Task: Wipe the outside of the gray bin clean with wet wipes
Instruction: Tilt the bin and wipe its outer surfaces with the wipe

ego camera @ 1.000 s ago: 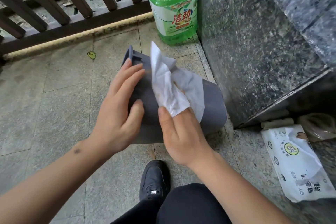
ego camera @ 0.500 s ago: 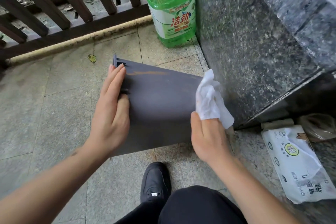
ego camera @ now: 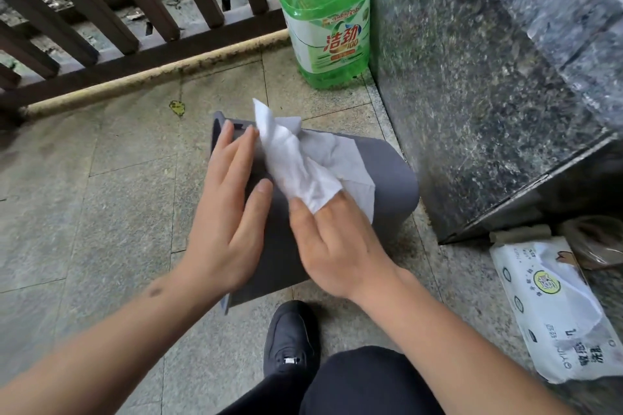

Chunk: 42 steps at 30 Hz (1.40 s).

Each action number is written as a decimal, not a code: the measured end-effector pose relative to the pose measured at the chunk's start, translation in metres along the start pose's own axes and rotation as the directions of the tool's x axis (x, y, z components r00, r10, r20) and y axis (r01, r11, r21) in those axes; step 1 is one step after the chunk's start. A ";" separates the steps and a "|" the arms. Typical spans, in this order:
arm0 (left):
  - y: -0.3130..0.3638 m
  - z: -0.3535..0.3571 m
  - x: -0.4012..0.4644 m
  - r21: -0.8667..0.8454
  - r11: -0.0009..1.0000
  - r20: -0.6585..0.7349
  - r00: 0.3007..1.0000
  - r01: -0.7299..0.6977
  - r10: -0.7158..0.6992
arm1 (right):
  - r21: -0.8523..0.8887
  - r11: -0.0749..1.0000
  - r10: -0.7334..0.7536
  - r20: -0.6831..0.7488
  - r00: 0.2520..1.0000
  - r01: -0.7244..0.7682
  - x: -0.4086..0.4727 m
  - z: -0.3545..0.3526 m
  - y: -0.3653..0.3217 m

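Pressing wet wipe [ego camera: 303,172] onto gray bin [ego camera: 391,178] lying sideways on floor [ego camera: 101,199], directly beneath right hand [ego camera: 337,246]'s closed grip; left hand [ego camera: 229,212] flat and open, bracing beside. Could roll toward granite wall [ego camera: 472,111] under sideways pressure; loose wipe tail likely to bunch.

You see a plain gray bin [ego camera: 387,178], a white wipe [ego camera: 303,162], a green bottle [ego camera: 323,20] with a red-lettered label, dark speckled granite [ego camera: 472,94], and a black shoe [ego camera: 291,337].
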<state>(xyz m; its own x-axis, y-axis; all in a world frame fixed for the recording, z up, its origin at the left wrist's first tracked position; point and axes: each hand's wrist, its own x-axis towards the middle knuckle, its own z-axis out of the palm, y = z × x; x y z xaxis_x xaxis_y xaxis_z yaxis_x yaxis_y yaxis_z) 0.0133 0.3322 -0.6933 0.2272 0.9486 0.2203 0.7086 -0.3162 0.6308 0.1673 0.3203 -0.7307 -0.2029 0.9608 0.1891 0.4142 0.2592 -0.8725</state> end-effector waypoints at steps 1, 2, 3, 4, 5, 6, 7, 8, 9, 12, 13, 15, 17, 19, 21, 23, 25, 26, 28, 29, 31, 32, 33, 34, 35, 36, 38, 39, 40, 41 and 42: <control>-0.002 -0.001 0.000 0.007 1.000 -0.018 1.000 0.014 -0.013 | -0.020 0.998 0.061 -0.012 0.998 -0.061 -0.001 -0.003 0.007; -0.004 -0.003 0.000 0.005 0.999 -0.031 0.999 0.033 -0.033 | -0.024 0.991 0.130 -0.035 0.991 -0.131 -0.003 -0.008 0.016; -0.006 -0.005 0.000 -0.001 0.999 -0.038 0.998 0.054 -0.054 | -0.025 0.978 0.206 -0.066 0.976 -0.208 -0.005 -0.013 0.027; -0.008 -0.008 -0.001 -0.005 0.998 -0.037 0.997 0.069 -0.069 | -0.030 0.958 0.282 -0.098 0.954 -0.286 -0.006 -0.018 0.040; -0.009 -0.009 -0.002 -0.005 0.997 -0.031 0.997 0.074 -0.074 | -0.024 0.931 0.359 -0.120 0.926 -0.364 -0.008 -0.024 0.052; -0.009 -0.009 -0.003 -0.002 0.998 -0.024 0.997 0.069 -0.069 | -0.022 0.902 0.426 -0.134 0.895 -0.432 -0.011 -0.031 0.065; -0.007 -0.008 -0.004 -0.002 0.999 -0.019 0.998 0.054 -0.054 | -0.015 0.866 0.492 -0.144 0.858 -0.499 -0.013 -0.037 0.076; -0.004 -0.006 -0.004 -0.004 0.999 -0.017 0.999 0.033 -0.033 | -0.011 0.830 0.550 -0.156 0.820 -0.558 -0.015 -0.042 0.084; -0.001 -0.003 -0.004 -0.003 1.000 -0.016 1.000 0.006 -0.006 | -0.004 0.800 0.589 -0.178 0.788 -0.600 -0.016 -0.044 0.087; 0.003 0.003 -0.001 0.019 0.998 -0.013 0.998 -0.063 0.064 | -0.014 0.767 0.623 -0.221 0.750 -0.641 -0.015 -0.041 0.082; 0.004 0.004 0.000 0.027 0.997 -0.013 0.997 -0.074 0.075 | 0.005 0.768 0.627 -0.213 0.749 -0.641 -0.014 -0.037 0.075; 0.006 0.006 0.001 0.038 0.994 -0.005 0.995 -0.100 0.100 | 0.017 0.804 0.587 -0.179 0.789 -0.594 -0.013 -0.031 0.057; 0.010 0.009 0.001 0.043 0.991 0.008 0.992 -0.127 0.127 | -0.023 0.871 0.485 -0.125 0.866 -0.491 -0.014 -0.024 0.036; 0.013 0.012 0.003 0.040 0.989 0.013 0.990 -0.140 0.139 | 0.015 0.932 0.361 -0.106 0.926 -0.362 -0.010 -0.017 0.011; 0.016 0.014 0.005 0.024 0.987 0.013 0.988 -0.157 0.157 | 0.019 0.980 0.199 -0.035 0.979 -0.199 -0.001 -0.012 -0.014; 0.015 0.015 0.006 0.010 0.983 0.013 0.983 -0.186 0.186 | 0.106 0.992 0.071 0.019 0.997 -0.073 0.008 -0.009 -0.030; 0.012 0.013 0.004 0.036 0.981 0.001 0.982 -0.191 0.191 | 0.172 0.985 0.022 0.022 1.000 -0.026 0.014 -0.012 -0.032; 0.011 0.012 0.003 0.059 0.980 -0.007 0.981 -0.191 0.192 | 0.175 0.984 0.014 0.027 1.000 -0.019 0.017 -0.013 -0.031; 0.010 0.011 0.001 0.110 0.975 -0.010 0.980 -0.195 0.197 | 0.145 0.988 0.044 0.081 0.996 -0.055 0.023 -0.015 -0.023; 0.010 0.011 0.000 0.134 0.972 -0.009 0.980 -0.194 0.197 | 0.089 0.992 0.081 0.123 0.989 -0.092 0.029 -0.015 -0.017; 0.010 0.011 -0.003 0.171 0.970 -0.019 0.984 -0.171 0.177 | -0.018 0.986 0.168 0.147 0.975 -0.167 0.040 -0.018 -0.003; 0.009 0.011 -0.004 0.178 0.973 -0.032 0.987 -0.149 0.157 | -0.049 0.974 0.225 0.148 0.963 -0.220 0.042 -0.022 0.005; 0.009 0.009 -0.005 0.177 0.976 -0.045 0.990 -0.127 0.137 | -0.076 0.960 0.278 0.134 0.951 -0.269 0.043 -0.026 0.015; 0.008 0.008 -0.006 0.175 0.978 -0.054 0.991 -0.111 0.122 | -0.098 0.942 0.331 0.100 0.938 -0.322 0.040 -0.030 0.026; 0.007 0.007 -0.007 0.175 0.979 -0.058 0.992 -0.103 0.115 | -0.154 0.925 0.360 0.056 0.931 -0.348 0.034 -0.034 0.039; 0.007 0.006 -0.008 0.178 0.978 -0.056 0.992 -0.105 0.117 | -0.195 0.901 0.397 0.013 0.918 -0.387 0.026 -0.036 0.050; 0.008 0.007 -0.010 0.182 0.975 -0.042 0.990 -0.128 0.138 | -0.210 0.861 0.461 -0.066 0.885 -0.464 0.009 -0.038 0.070; 0.009 0.009 -0.010 0.178 0.973 -0.034 0.988 -0.144 0.152 | -0.199 0.832 0.506 -0.108 0.856 -0.517 0.002 -0.038 0.077; 0.011 0.011 -0.010 0.172 0.972 -0.030 0.985 -0.162 0.169 | -0.155 0.795 0.563 -0.172 0.808 -0.587 -0.003 -0.038 0.082; 0.012 0.013 -0.009 0.166 0.970 -0.027 0.983 -0.177 0.184 | -0.085 0.766 0.600 -0.261 0.757 -0.637 -0.005 -0.036 0.088; 0.014 0.014 -0.009 0.160 0.969 -0.024 0.981 -0.187 0.193 | -0.007 0.752 0.615 -0.351 0.706 -0.659 -0.006 -0.034 0.091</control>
<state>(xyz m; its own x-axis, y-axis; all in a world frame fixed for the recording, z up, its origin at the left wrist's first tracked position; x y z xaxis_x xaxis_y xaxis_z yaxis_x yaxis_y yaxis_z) 0.0306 0.3199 -0.6971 0.3436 0.8690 0.3562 0.7513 -0.4819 0.4509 0.2365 0.3417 -0.7962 0.4234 0.8722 -0.2451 0.4518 -0.4378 -0.7773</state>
